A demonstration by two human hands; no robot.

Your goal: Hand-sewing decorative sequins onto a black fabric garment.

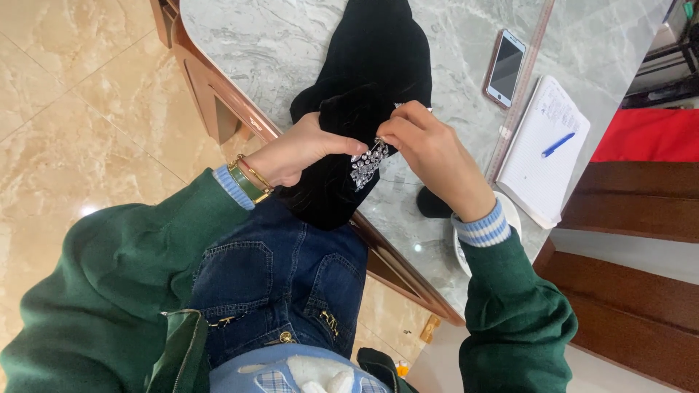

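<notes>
I see the black velvet garment (pixel 371 65) spread over the grey marble surface (pixel 255 44), its lower end hanging off the wooden edge toward my lap. I take that garment as my landmark.

My left hand (pixel 298 151) sits at the garment's near end, where the cloth bunches up. It is closed into a loose grip on a fold of the velvet, thumb stretched out along the top toward the sparkling patch. A green watch and a gold bangle (pixel 251 178) ring that wrist.

My right hand (pixel 426 149) is on the other side of the same fold. Its fingers are curled tight, thumb and forefinger pinched together on the rhinestone ornament (pixel 366 166), a silver cluster lying on the velvet just between my two hands. I cannot tell whether anything thin is held in that pinch.

Beyond the garment, on its far side from the left hand, a white phone (pixel 505 67) lies face up beside a long ruler (pixel 520 91). Next to the ruler rests an open notebook (pixel 546 156) with a blue pen (pixel 558 144) on the page. A white dish (pixel 510 215) peeks out under my right wrist.
</notes>
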